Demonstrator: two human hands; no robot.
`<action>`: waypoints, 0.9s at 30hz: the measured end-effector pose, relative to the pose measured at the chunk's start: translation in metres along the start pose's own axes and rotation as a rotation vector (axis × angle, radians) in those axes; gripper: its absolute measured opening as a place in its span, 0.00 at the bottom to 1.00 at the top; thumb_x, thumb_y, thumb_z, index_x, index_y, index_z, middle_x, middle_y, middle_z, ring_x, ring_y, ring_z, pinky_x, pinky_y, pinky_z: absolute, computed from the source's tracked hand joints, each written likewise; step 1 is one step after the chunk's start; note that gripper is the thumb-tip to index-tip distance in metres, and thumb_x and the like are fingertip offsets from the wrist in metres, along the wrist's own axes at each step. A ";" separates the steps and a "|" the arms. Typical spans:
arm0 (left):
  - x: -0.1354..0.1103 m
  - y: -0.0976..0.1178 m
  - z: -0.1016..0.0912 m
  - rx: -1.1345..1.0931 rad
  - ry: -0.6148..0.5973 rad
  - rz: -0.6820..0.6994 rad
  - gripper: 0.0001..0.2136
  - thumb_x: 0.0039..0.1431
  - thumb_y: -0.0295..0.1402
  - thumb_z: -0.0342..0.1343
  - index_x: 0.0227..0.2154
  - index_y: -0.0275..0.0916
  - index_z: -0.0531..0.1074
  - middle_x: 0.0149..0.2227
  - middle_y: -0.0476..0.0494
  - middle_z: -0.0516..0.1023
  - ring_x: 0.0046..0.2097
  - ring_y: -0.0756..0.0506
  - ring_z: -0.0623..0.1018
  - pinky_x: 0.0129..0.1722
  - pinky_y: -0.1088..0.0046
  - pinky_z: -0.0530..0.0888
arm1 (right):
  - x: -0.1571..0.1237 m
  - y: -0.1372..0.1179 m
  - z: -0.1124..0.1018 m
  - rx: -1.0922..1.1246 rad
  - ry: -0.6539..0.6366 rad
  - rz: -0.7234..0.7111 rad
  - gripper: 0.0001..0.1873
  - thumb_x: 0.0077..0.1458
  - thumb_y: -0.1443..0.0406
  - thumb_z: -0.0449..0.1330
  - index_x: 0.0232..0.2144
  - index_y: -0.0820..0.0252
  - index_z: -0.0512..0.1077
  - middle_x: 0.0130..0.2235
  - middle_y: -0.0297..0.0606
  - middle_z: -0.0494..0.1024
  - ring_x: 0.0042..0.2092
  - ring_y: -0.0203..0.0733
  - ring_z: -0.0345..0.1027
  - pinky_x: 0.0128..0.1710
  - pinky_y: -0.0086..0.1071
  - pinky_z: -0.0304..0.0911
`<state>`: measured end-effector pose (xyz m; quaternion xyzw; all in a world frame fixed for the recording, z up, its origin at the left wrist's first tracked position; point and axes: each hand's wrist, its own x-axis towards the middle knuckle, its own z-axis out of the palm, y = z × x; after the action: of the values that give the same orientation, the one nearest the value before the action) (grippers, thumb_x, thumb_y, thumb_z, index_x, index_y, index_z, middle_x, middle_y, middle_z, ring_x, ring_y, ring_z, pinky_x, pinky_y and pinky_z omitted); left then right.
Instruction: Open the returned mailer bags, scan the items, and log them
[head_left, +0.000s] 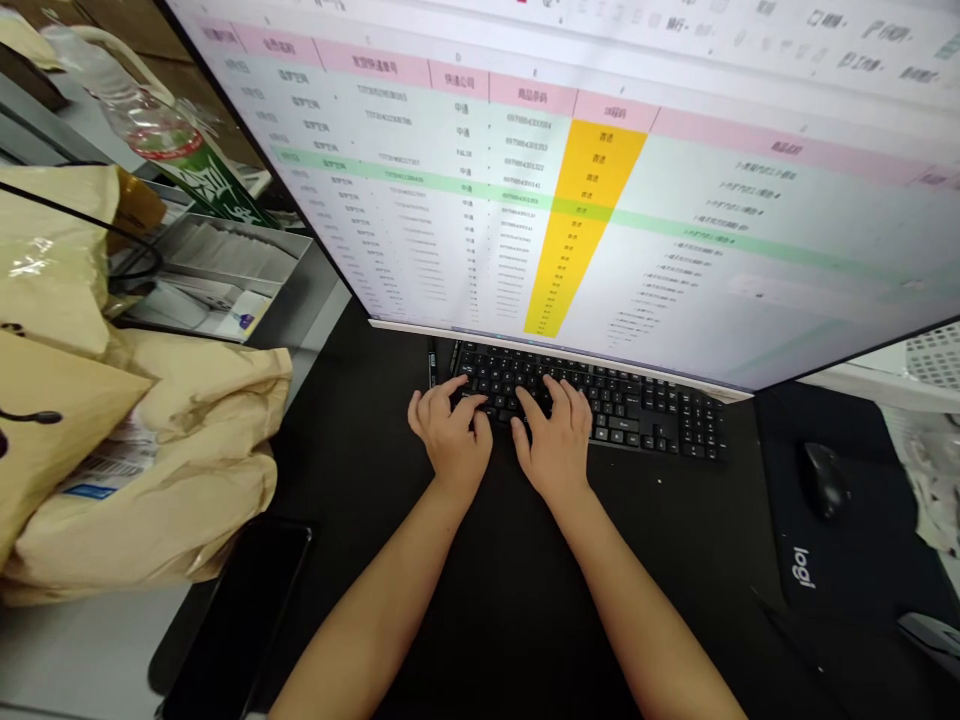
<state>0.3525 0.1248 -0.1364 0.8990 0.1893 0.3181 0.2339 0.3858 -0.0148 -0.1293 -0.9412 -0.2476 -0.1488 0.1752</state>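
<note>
Both my hands rest on a black keyboard (637, 405) under a large monitor (600, 170) that shows a spreadsheet with pink headers and a yellow column. My left hand (450, 430) lies over the keyboard's left keys, fingers spread and slightly curled. Beside it, my right hand (555, 435) has its fingers stretched onto the middle keys. Neither hand holds anything. The keyboard's far edge is hidden under the screen.
A black mouse (823, 478) sits on a dark mouse pad (825, 570) at the right. Tan padded mail bags (142, 460) pile up at the left, next to a dark phone (247, 610). A plastic bottle (142, 110) and metal tray (225, 265) stand behind.
</note>
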 end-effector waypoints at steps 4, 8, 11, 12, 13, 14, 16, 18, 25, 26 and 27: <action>-0.001 0.001 0.000 0.039 0.034 -0.010 0.10 0.57 0.24 0.54 0.32 0.44 0.79 0.50 0.42 0.79 0.56 0.38 0.74 0.67 0.45 0.55 | 0.008 -0.012 0.002 0.043 -0.050 0.019 0.20 0.66 0.59 0.54 0.58 0.52 0.72 0.65 0.48 0.63 0.68 0.58 0.50 0.68 0.59 0.49; -0.002 0.001 -0.001 0.035 0.030 -0.014 0.10 0.57 0.25 0.55 0.32 0.44 0.80 0.50 0.42 0.79 0.56 0.37 0.73 0.68 0.43 0.52 | 0.002 -0.016 0.002 0.051 -0.053 0.042 0.20 0.67 0.59 0.53 0.58 0.54 0.72 0.67 0.48 0.62 0.68 0.59 0.49 0.67 0.60 0.48; -0.002 0.000 0.001 0.045 -0.039 0.018 0.11 0.57 0.24 0.54 0.33 0.45 0.81 0.53 0.41 0.77 0.58 0.35 0.72 0.68 0.41 0.51 | -0.008 -0.008 0.000 0.058 -0.005 0.072 0.20 0.67 0.60 0.52 0.58 0.59 0.71 0.65 0.51 0.63 0.68 0.57 0.50 0.68 0.59 0.48; -0.002 -0.001 0.002 0.056 -0.056 0.037 0.12 0.57 0.23 0.54 0.33 0.45 0.81 0.55 0.41 0.77 0.59 0.35 0.71 0.68 0.40 0.51 | -0.011 -0.004 -0.001 0.055 0.017 0.092 0.20 0.67 0.60 0.52 0.57 0.60 0.71 0.64 0.51 0.65 0.68 0.57 0.51 0.68 0.59 0.48; -0.002 -0.001 0.003 0.068 -0.063 0.056 0.12 0.58 0.23 0.54 0.34 0.45 0.81 0.56 0.40 0.76 0.60 0.35 0.71 0.67 0.40 0.51 | -0.013 0.000 -0.002 0.051 0.037 0.114 0.20 0.67 0.61 0.52 0.57 0.61 0.71 0.63 0.51 0.66 0.68 0.56 0.51 0.68 0.58 0.48; -0.002 -0.001 0.004 0.076 -0.060 0.072 0.12 0.58 0.23 0.54 0.34 0.44 0.81 0.58 0.40 0.75 0.60 0.34 0.71 0.68 0.40 0.51 | -0.013 0.005 -0.002 0.045 0.054 0.135 0.20 0.67 0.61 0.52 0.57 0.62 0.70 0.62 0.51 0.67 0.67 0.56 0.51 0.68 0.58 0.48; -0.003 -0.001 0.004 0.067 -0.031 0.090 0.11 0.58 0.24 0.55 0.37 0.44 0.81 0.60 0.39 0.73 0.61 0.34 0.70 0.68 0.39 0.51 | -0.012 0.013 -0.003 0.037 0.069 0.163 0.21 0.67 0.61 0.51 0.58 0.63 0.69 0.61 0.50 0.70 0.67 0.55 0.52 0.68 0.57 0.47; -0.003 0.000 0.005 0.026 -0.001 0.103 0.11 0.58 0.24 0.55 0.40 0.43 0.80 0.59 0.38 0.73 0.60 0.34 0.70 0.68 0.40 0.52 | -0.007 0.020 -0.005 0.041 0.060 0.172 0.22 0.67 0.61 0.51 0.59 0.64 0.68 0.60 0.49 0.72 0.66 0.55 0.53 0.68 0.57 0.46; 0.001 0.001 0.010 -0.085 0.035 0.236 0.14 0.58 0.29 0.57 0.48 0.37 0.74 0.61 0.28 0.67 0.62 0.32 0.67 0.63 0.45 0.62 | 0.000 0.030 -0.017 0.155 0.063 0.206 0.21 0.68 0.65 0.46 0.59 0.64 0.66 0.54 0.46 0.77 0.64 0.49 0.58 0.70 0.53 0.45; 0.001 0.000 0.011 -0.083 0.045 0.240 0.15 0.58 0.29 0.58 0.49 0.36 0.73 0.61 0.27 0.66 0.62 0.31 0.66 0.63 0.45 0.63 | -0.003 0.031 -0.017 0.166 0.064 0.203 0.21 0.67 0.66 0.46 0.58 0.63 0.67 0.54 0.45 0.76 0.63 0.48 0.58 0.70 0.52 0.45; 0.002 0.000 0.011 -0.079 0.053 0.243 0.15 0.58 0.30 0.58 0.49 0.36 0.73 0.61 0.27 0.65 0.62 0.31 0.65 0.62 0.45 0.63 | -0.006 0.031 -0.016 0.169 0.064 0.199 0.20 0.66 0.67 0.47 0.57 0.62 0.68 0.55 0.45 0.75 0.63 0.48 0.58 0.70 0.53 0.45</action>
<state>0.3611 0.1223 -0.1437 0.8966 0.0725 0.3751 0.2237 0.3940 -0.0488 -0.1246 -0.9378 -0.1587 -0.1394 0.2755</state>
